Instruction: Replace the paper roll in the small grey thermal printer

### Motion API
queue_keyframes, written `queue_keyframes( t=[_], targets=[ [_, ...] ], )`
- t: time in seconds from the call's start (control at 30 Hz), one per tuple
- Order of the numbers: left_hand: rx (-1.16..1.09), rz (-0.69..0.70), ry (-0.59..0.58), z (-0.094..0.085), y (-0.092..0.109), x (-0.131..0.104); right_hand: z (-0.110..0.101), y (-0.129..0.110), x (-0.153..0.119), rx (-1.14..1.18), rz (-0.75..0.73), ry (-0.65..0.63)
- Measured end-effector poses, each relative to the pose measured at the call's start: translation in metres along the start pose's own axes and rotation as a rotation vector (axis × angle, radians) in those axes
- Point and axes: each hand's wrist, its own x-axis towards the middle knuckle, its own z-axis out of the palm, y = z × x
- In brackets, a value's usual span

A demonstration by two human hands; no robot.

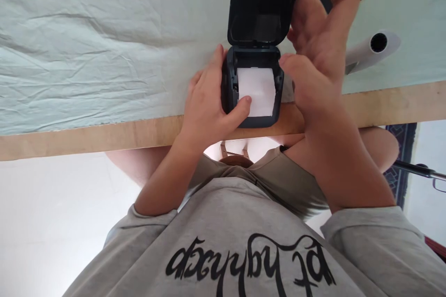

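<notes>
At the surface's (156, 132) near edge, I have the printer (258, 122), its lid (261, 14) up and paper (259, 88) inside. My left hand (207, 102) grips its left side, thumb over the paper; my right hand (320, 51), apart from the left, spreads beside the lid, thumb at the rim.

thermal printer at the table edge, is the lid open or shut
Open: the lid is swung back on its hinge from the thermal printer's body, leaving the white paper inside exposed.
</notes>
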Motion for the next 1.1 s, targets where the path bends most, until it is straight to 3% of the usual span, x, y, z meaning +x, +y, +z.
queue_keyframes(
  t=[0.07, 0.13, 0.27, 0.43, 0.57, 0.9, 1.1],
  targets=[
    [-0.006, 0.007, -0.001, 0.001, -0.001, 0.000, -0.002, 0.004, 0.002, 0.226, -0.067, 0.026],
    [-0.013, 0.007, 0.001, 0.002, -0.002, 0.000, -0.006, 0.006, 0.001, 0.333, -0.039, 0.103],
    [-0.032, -0.025, 0.043, 0.004, -0.002, -0.001, -0.012, 0.004, -0.008, 0.240, 0.073, 0.237],
    [-0.034, -0.012, 0.002, 0.001, 0.011, 0.003, -0.006, 0.009, -0.016, 0.058, -0.001, 0.119],
    [-0.007, 0.069, -0.071, -0.004, 0.021, 0.009, -0.003, 0.019, -0.016, -0.031, 0.024, -0.015],
    [0.060, 0.078, -0.109, -0.005, 0.017, 0.008, -0.016, 0.020, -0.007, -0.005, 0.066, -0.201],
    [0.069, 0.057, -0.126, -0.005, 0.018, 0.008, -0.016, 0.014, -0.007, 0.026, 0.132, -0.196]
  ],
)
